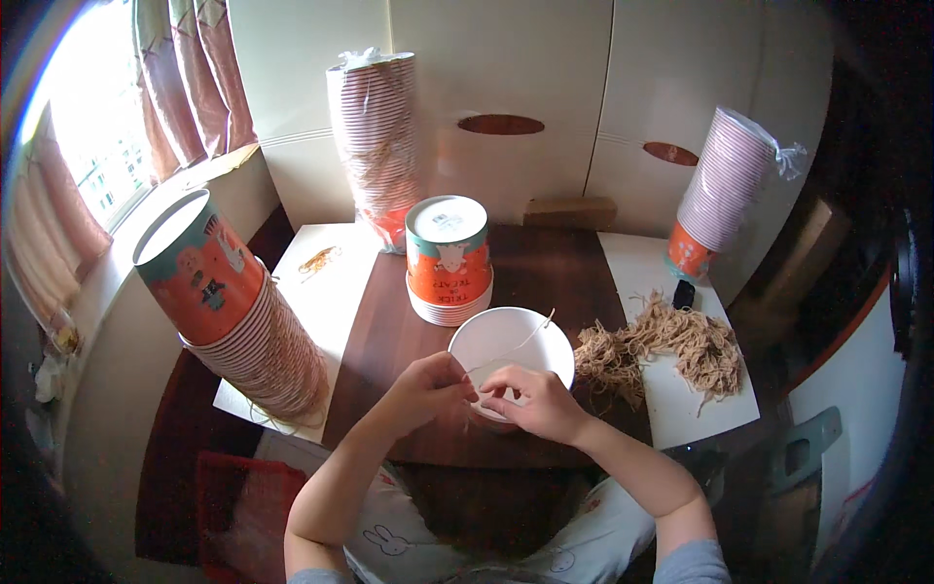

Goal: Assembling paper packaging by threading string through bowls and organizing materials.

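Leaning stack [243, 321]: orange-teal paper tubs, far left.
Left hand [428, 389]: fingers pinched on a pale string [516, 346].
White tub [511, 355]: centre of the dark table [389, 331], string across its rim.
Right hand [535, 401]: fingers pinched on the string.
Twine heap [671, 346]: right, on white sheet.

The hands [486, 394] hid the white cup's [511, 341] near wall; the string's [520, 343] held end was too small to tell.

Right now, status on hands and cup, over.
Left hand and right hand both pinching the string at the white cup rim. Cup upright on the table. Twine pile lies right, clear.
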A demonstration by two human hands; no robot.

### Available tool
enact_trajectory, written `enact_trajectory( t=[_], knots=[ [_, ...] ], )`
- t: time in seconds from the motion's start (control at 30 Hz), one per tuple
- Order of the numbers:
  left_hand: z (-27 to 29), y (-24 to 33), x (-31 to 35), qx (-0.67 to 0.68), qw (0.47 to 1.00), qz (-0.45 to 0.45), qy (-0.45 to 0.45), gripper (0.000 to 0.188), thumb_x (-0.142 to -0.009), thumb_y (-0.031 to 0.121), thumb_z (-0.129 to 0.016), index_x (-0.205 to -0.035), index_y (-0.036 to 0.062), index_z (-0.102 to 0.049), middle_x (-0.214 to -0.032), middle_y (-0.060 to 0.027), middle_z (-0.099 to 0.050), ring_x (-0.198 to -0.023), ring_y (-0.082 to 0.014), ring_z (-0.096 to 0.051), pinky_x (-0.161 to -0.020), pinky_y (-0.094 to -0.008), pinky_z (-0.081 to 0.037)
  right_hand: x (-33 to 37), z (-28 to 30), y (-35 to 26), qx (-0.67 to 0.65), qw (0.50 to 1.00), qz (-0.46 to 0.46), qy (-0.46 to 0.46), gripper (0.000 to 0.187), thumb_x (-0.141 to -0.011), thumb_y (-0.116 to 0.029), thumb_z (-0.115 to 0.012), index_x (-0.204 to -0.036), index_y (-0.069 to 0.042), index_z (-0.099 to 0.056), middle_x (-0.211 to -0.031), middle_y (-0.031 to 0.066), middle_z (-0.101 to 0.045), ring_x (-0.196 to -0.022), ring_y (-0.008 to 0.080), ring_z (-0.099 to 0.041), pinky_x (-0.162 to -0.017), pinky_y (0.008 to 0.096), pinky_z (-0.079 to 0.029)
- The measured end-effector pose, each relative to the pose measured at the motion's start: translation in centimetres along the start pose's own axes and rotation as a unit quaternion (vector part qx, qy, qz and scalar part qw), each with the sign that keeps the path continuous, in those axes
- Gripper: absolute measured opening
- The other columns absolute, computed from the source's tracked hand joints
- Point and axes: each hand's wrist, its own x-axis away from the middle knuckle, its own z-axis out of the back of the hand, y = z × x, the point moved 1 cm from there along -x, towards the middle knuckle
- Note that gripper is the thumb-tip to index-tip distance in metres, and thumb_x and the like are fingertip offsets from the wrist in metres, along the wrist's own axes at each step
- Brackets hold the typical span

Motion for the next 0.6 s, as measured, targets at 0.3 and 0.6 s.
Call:
enact_trajectory(
  t=[0.3,0.6],
  knots=[
    [-0.6,-0.3,-0.2,-0.105,0.993,-0.023,0.042,0.011,-0.077,0.003,-0.059,-0.081,-0.0004,-0.049,-0.073,-0.0065,-0.057,-0.069,-0.0087,-0.056,-0.059,-0.0211,-0.046,-0.4,-1.4,1.1,-0.001,0.997,-0.073,0.035,0.025,-0.072,-0.015,-0.066,-0.087,-0.004,-0.049,-0.075,0.0075,-0.062,-0.067,0.0138,-0.059,-0.056,0.0244,-0.044],
    [-0.6,1.3,0.5,-0.043,0.997,-0.010,0.066,0.012,-0.077,0.004,-0.059,-0.085,0.0001,-0.051,-0.076,-0.0037,-0.056,-0.069,-0.0070,-0.054,-0.060,-0.0201,-0.044,-0.8,-1.7,1.6,-0.174,0.969,-0.172,0.035,0.027,-0.075,-0.006,-0.060,-0.096,-0.004,-0.044,-0.082,0.0069,-0.061,-0.075,0.0109,-0.058,-0.064,0.0229,-0.044]
  ],
)
